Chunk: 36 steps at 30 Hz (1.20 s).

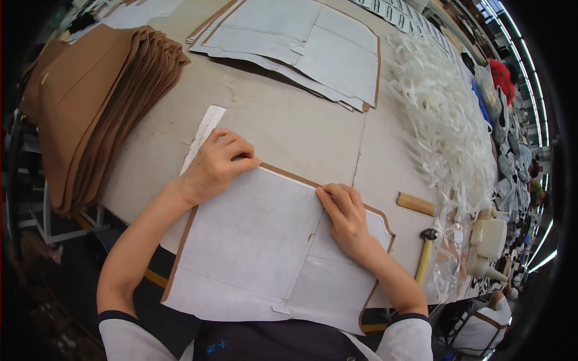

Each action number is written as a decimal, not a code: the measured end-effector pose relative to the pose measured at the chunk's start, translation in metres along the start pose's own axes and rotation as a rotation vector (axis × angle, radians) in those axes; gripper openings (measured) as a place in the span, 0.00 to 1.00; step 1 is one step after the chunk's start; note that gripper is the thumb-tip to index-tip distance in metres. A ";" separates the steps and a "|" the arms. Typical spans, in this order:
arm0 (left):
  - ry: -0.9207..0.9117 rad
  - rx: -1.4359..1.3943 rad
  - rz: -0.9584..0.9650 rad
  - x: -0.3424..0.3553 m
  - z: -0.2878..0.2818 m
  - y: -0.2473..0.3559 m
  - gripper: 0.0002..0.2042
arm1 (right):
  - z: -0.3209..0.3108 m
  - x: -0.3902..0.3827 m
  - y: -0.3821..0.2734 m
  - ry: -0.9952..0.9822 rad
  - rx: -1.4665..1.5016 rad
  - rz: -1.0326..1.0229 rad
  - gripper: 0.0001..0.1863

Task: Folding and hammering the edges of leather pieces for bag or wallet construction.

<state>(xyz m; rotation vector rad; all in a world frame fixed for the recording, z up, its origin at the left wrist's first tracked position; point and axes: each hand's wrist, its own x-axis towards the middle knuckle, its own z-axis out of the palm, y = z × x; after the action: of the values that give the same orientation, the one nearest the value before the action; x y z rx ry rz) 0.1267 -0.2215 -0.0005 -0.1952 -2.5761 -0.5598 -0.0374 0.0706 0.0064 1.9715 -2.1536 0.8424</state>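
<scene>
A white-backed panel with brown edges [241, 240] lies in front of me, overhanging the table's near edge. My left hand [218, 165] is at its top-left corner, thumb and forefinger closed on the brown edge. My right hand [346, 219] pinches the same edge farther right, fingers curled over it. A narrow white strip [207, 123] lies on the table just beyond my left hand.
Stacked brown panels [102, 96] sit left; more white-backed panels [337, 42] lie at the back. A heap of white tape [433, 108] fills the right, above a wooden stick [415, 203], hammer [424, 259] and white bottle [487, 237]. A person [481, 325] is at lower right.
</scene>
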 end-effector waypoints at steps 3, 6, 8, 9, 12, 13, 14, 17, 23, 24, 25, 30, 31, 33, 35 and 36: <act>0.023 0.036 0.016 -0.002 -0.003 0.003 0.13 | -0.001 0.004 -0.008 0.001 -0.131 -0.094 0.27; 0.042 -0.017 -0.029 -0.005 -0.007 0.008 0.11 | -0.009 0.010 -0.017 -0.056 -0.264 -0.181 0.26; 0.175 -0.027 -0.201 -0.012 -0.013 0.019 0.10 | -0.012 0.013 -0.021 -0.114 -0.217 -0.043 0.20; 0.176 -0.022 -0.209 -0.018 -0.019 0.022 0.10 | -0.011 0.022 -0.022 -0.116 -0.210 -0.050 0.20; 0.178 0.049 -0.312 -0.038 -0.032 0.031 0.10 | 0.003 0.062 -0.017 -0.119 0.128 0.243 0.11; 0.164 0.082 -0.281 -0.044 -0.032 0.036 0.11 | 0.017 0.079 -0.020 -0.072 0.210 0.239 0.09; 0.151 0.119 -0.254 -0.050 -0.034 0.040 0.12 | 0.032 0.096 -0.023 -0.027 0.296 0.230 0.07; 0.159 0.187 -0.205 -0.058 -0.031 0.048 0.12 | 0.061 0.135 -0.033 -0.153 0.437 0.211 0.07; 0.151 0.284 -0.175 -0.066 -0.023 0.047 0.14 | 0.071 0.165 -0.035 -0.401 0.516 0.218 0.06; 0.152 0.282 -0.178 -0.066 -0.023 0.047 0.14 | 0.073 0.163 -0.034 -0.405 0.515 0.218 0.06; 0.136 0.313 -0.177 -0.064 -0.024 0.048 0.14 | 0.075 0.162 -0.033 -0.366 0.515 0.191 0.05; 0.100 0.424 -0.184 -0.062 -0.025 0.049 0.14 | 0.084 0.155 -0.028 -0.273 0.548 0.086 0.04; 0.090 0.428 -0.198 -0.063 -0.024 0.049 0.14 | 0.086 0.154 -0.026 -0.265 0.565 0.067 0.04; 0.079 0.431 -0.215 -0.063 -0.023 0.050 0.14 | 0.088 0.151 -0.024 -0.258 0.584 0.049 0.05; 0.095 0.440 -0.201 -0.063 -0.022 0.049 0.13 | 0.089 0.150 -0.021 -0.280 0.614 0.022 0.06; 0.093 0.440 -0.204 -0.063 -0.022 0.049 0.13 | 0.088 0.150 -0.019 -0.283 0.616 0.022 0.06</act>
<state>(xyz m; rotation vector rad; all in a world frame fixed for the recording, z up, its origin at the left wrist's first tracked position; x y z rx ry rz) 0.2025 -0.1884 0.0027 0.2389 -2.5672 -0.0580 -0.0170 -0.1030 0.0030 2.4725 -2.2491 1.4514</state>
